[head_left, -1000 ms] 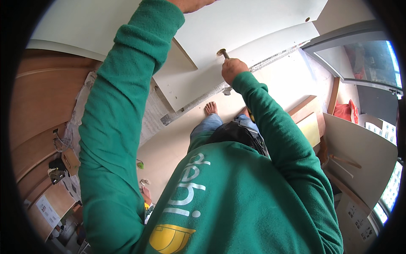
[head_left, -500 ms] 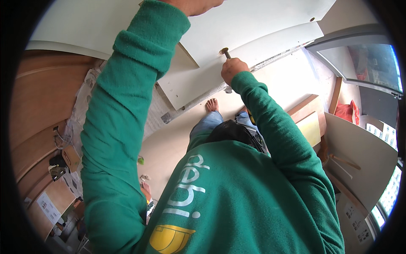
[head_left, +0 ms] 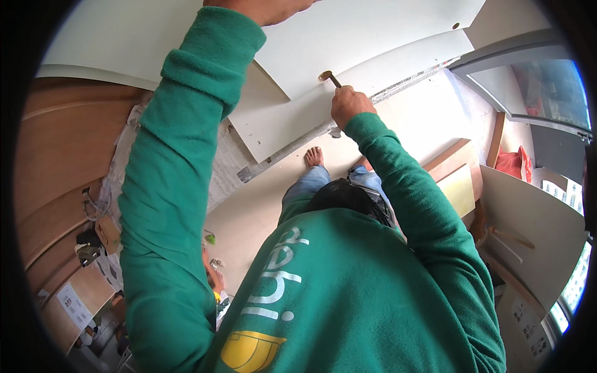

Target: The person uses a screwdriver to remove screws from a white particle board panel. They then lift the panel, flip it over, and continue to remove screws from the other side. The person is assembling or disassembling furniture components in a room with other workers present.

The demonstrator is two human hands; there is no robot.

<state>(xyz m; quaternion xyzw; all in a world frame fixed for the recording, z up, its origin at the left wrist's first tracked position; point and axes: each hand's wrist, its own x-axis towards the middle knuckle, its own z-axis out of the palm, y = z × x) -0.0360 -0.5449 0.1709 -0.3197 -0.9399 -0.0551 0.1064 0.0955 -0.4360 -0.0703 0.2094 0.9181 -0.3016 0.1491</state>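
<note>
My right hand (head_left: 351,104) is closed around a short dark bar-shaped tool (head_left: 335,80); its exact kind is hard to make out. The tool's far end lies at a round hole (head_left: 324,75) near the edge of a white door-like panel (head_left: 385,37). At the top of the view, my left hand (head_left: 264,7) is over the white panels, with its fingers cut off by the frame. What it touches is hidden.
A second white board (head_left: 267,133) lies under the panel. Brown wooden boards (head_left: 74,137) stand at left. On the right are a leaning pale board (head_left: 535,230), a red bag (head_left: 515,165) and a glass door (head_left: 547,93). Another person's foot and leg (head_left: 212,273) show at lower left.
My right hand has shifted slightly right and nearer with the tool, uncovering more of the hole. My left arm has moved a little left. The other person's leg has moved.
</note>
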